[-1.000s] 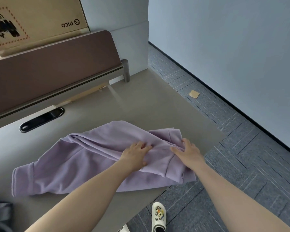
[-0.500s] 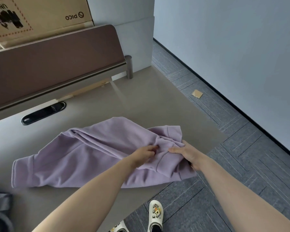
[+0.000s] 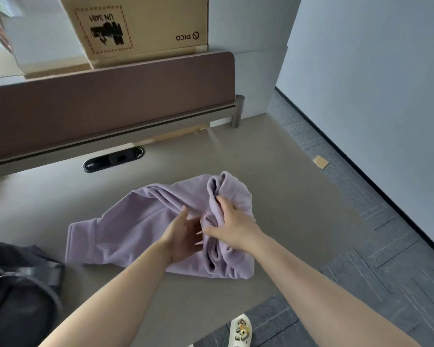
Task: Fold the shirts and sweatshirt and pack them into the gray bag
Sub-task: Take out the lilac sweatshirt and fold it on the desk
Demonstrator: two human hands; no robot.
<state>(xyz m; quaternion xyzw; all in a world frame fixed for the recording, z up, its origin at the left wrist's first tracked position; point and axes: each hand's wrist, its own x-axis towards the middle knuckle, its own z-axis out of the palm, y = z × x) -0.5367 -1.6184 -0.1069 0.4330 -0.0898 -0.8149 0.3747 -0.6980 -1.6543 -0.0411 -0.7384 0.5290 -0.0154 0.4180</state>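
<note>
sweatshirt (image 3: 140, 224): lilac, lying crumpled on the desk (image 3: 273, 176), right end bunched up into a lumpy roll
right hand (image 3: 232, 227): clenched on top of that bunched roll, gripping the fabric
left hand (image 3: 183, 236): open palm, fingers spread, pressed against the roll's left side
gray bag (image 3: 18, 291): dark, at the desk's near-left corner, just beside the sweatshirt's cuff end
behind: brown divider panel (image 3: 105, 101), cardboard box (image 3: 140, 26) up top

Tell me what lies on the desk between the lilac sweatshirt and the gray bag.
Nothing: in the head view, only bare desk separates the sweatshirt from the gray bag.
</note>
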